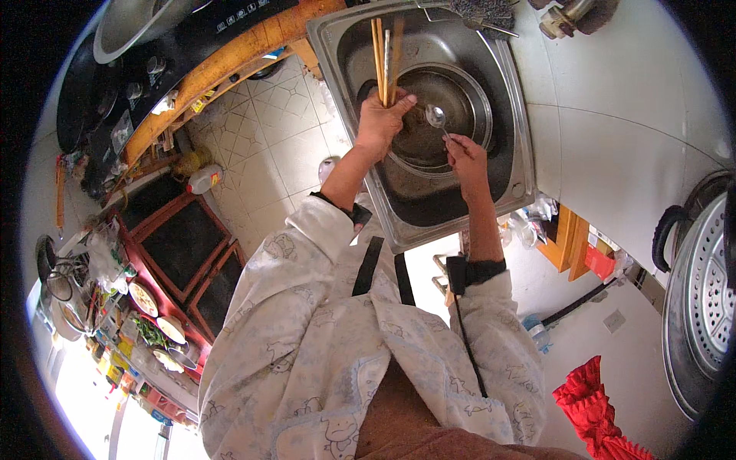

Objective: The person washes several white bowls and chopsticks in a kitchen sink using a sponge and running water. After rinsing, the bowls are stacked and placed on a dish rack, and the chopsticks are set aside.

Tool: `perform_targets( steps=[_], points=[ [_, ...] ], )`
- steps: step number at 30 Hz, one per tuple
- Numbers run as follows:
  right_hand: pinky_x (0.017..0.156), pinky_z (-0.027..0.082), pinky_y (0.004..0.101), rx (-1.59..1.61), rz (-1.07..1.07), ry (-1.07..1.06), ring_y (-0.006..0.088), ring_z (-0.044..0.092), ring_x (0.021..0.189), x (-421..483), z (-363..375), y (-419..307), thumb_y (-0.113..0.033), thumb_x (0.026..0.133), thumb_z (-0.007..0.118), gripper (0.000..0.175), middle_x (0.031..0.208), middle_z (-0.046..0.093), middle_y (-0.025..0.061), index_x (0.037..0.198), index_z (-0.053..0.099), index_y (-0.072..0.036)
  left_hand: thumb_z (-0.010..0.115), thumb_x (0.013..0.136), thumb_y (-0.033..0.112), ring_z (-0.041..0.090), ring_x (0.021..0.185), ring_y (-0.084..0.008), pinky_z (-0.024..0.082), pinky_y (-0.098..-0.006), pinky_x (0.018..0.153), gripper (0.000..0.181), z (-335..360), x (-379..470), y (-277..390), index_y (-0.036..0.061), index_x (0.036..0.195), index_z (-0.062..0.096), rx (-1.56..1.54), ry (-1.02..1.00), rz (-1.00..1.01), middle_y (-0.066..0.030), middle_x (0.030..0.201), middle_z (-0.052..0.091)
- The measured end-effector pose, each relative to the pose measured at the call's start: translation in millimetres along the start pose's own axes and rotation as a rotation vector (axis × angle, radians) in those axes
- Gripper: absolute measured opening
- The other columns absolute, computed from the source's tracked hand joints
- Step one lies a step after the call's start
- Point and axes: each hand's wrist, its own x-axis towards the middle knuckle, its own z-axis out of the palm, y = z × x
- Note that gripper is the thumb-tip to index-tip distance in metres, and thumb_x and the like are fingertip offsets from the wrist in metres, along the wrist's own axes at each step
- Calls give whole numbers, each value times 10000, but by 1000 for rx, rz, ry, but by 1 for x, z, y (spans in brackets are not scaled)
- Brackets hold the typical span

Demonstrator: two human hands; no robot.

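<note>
Several chopsticks [378,60] stand out of my left hand [384,118], which grips their lower ends over the left side of the sink. One of them is blurred. Between the thumb and fingers of my right hand [467,158] is the handle of a metal spoon [436,116], its shiny bowl turned up toward my left hand. Beneath both hands, a round metal pan [486,109] rests in the stainless-steel sink [520,155]. The inside of the pan looks dark and brownish; whether it holds water I cannot tell.
A dark scouring pad [486,14] sits at the sink's far edge. On the right is a steamer [704,287] with a perforated metal tray. A black stove [172,63] with a wok is at upper left. Dishes of food [144,299] stand on a red cabinet at left.
</note>
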Motion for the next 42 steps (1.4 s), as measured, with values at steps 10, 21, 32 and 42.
perform_targets(
  steps=[10,21,32,42],
  points=[
    [556,385,201,59,-303,111,41,475,628,-51,20,-60,-86,900,590,195,734,556,-26,1064,644,5,719,841,182,415,475,-56,321,-236,419,206,41,-21,4,85,745,565,-162,-218,58,42,577,495],
    [478,324,178,46,-391,177,11,412,565,-56,30,-67,-88,919,569,166,686,509,-54,1039,641,1,600,929,310,437,493,-62,343,-232,450,315,57,-24,9,79,714,590,-331,-103,85,36,585,504],
    [513,338,170,-31,-422,196,8,433,602,-41,31,-63,-82,913,576,149,719,535,-41,1002,642,17,610,924,305,446,520,-60,366,-238,466,334,47,-18,0,45,717,573,-127,-128,96,24,598,501],
    [497,345,180,-18,-297,117,27,456,579,-20,19,-21,-94,911,579,146,694,550,-34,985,649,11,555,956,297,429,472,-83,352,-262,431,358,31,12,-13,25,724,570,-276,207,158,-11,606,528]
  ],
)
